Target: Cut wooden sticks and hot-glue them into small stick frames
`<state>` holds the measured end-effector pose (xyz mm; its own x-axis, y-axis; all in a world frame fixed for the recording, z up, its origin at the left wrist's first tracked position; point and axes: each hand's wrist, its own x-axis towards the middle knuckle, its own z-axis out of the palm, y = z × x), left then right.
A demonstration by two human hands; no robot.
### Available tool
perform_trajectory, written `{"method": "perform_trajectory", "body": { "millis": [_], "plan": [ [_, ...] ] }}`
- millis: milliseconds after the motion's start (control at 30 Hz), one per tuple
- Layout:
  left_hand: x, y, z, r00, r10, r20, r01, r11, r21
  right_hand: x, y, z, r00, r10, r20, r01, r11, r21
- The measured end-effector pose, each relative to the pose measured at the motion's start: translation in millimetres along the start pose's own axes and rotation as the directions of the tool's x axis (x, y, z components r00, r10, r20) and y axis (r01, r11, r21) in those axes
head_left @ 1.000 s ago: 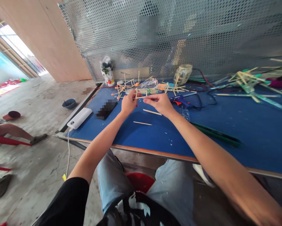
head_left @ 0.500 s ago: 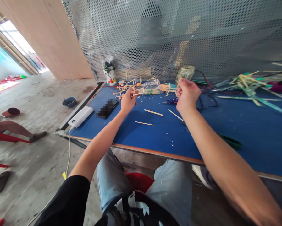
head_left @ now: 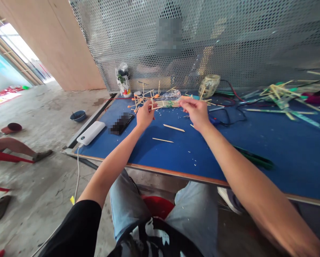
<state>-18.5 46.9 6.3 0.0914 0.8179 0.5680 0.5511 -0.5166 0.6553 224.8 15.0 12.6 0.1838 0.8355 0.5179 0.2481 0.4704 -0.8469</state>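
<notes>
My left hand (head_left: 145,115) is closed on a few thin wooden sticks (head_left: 155,106) that seem joined at an angle. To its right, my right hand (head_left: 197,112) is pinched at the end of a clear packet of wooden sticks (head_left: 169,104); whether it grips the packet or a small piece in front of it, I cannot tell. Behind my left hand stands a stick framework with orange joints (head_left: 138,100). Loose sticks, one of them a flat stick (head_left: 173,127) and another a pointed stick (head_left: 163,140), lie on the blue tabletop (head_left: 138,153) nearer to me.
A black phone (head_left: 121,123) and a white power bank (head_left: 91,133) with a cable lie at the left. A wrapped cup (head_left: 123,81) and a jar (head_left: 210,85) stand by the perforated metal panel (head_left: 138,39). More sticks (head_left: 279,94) and a green tool (head_left: 253,157) are at the right.
My right hand has moved left, from beside the jar to the packet's right end, closer to my left hand. My left hand has stayed where it was, holding the sticks.
</notes>
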Motion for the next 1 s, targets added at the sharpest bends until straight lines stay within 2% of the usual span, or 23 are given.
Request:
{"method": "perform_trajectory", "body": {
  "millis": [100,333,567,700,767,833,933,1000],
  "plan": [
    [-1.1,4.1,-1.7,1.0,0.002,0.01,-0.003,0.999,0.048,-11.2,-7.4,14.2,0.993,-0.014,0.114,0.016,1.0,-0.02],
    [-2.9,15.9,-6.4,0.999,0.046,0.025,-0.049,0.984,0.169,-20.7,-13.0,21.1,0.982,-0.024,0.188,0.039,0.996,-0.074],
    [-3.4,17.3,-6.1,0.997,0.079,0.019,-0.08,0.992,0.094,-24.1,-17.7,23.9,0.959,0.027,0.281,-0.013,0.999,-0.048],
    [-2.6,14.7,-3.8,0.999,0.043,0.017,-0.043,0.999,0.002,-19.2,-12.4,23.5,0.971,0.031,0.237,-0.013,0.997,-0.078],
    [0.4,11.3,-1.4,1.0,-0.014,0.004,0.014,0.991,-0.134,-13.0,-5.9,18.7,0.986,0.043,0.162,-0.025,0.993,-0.115],
    [6.1,6.1,0.0,0.991,-0.135,-0.01,0.125,0.942,-0.313,-5.5,0.9,8.8,0.997,0.054,0.062,-0.043,0.986,-0.163],
    [17.0,-3.4,-3.0,0.924,-0.381,-0.014,0.321,0.796,-0.513,4.4,8.1,-14.6,0.997,0.013,-0.082,-0.036,0.955,-0.294],
    [22.8,-8.7,-7.4,0.879,-0.476,-0.025,0.377,0.727,-0.574,8.9,10.3,-32.5,0.988,-0.058,-0.141,-0.014,0.885,-0.465]
  ]
}}
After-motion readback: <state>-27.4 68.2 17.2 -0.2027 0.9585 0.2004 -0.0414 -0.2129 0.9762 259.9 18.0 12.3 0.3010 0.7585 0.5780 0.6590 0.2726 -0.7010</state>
